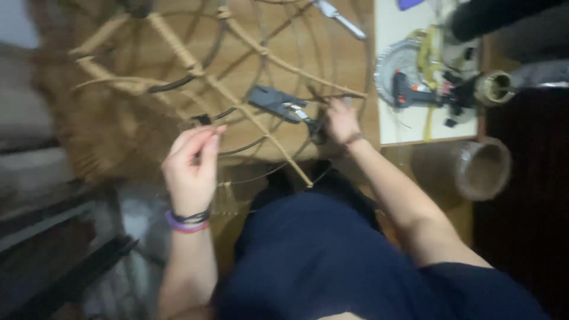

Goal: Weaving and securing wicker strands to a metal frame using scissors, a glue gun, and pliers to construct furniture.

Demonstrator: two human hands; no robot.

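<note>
My dark blue trousers fill the bottom of the view, so I am sitting close over the work. My left hand, with purple and black bands at the wrist, is lifted above the near edge of the wooden desk; the fingers are pinched together, it seems on a thin strand, but the picture is too blurred to be sure. My right hand rests on the round frame of pale rattan canes and dark wire rings, which lies flat across the middle of the desk. Its fingers are curled at the frame's right rim, beside a dark grey flat tool; I cannot tell whether it grips something.

To wrap well, I think the strand must stay tight, and the right hand should press the joint firmly so that nothing slips. On the white board at the desk's right edge lie a black hand tool and a brown tape roll nearby.
</note>
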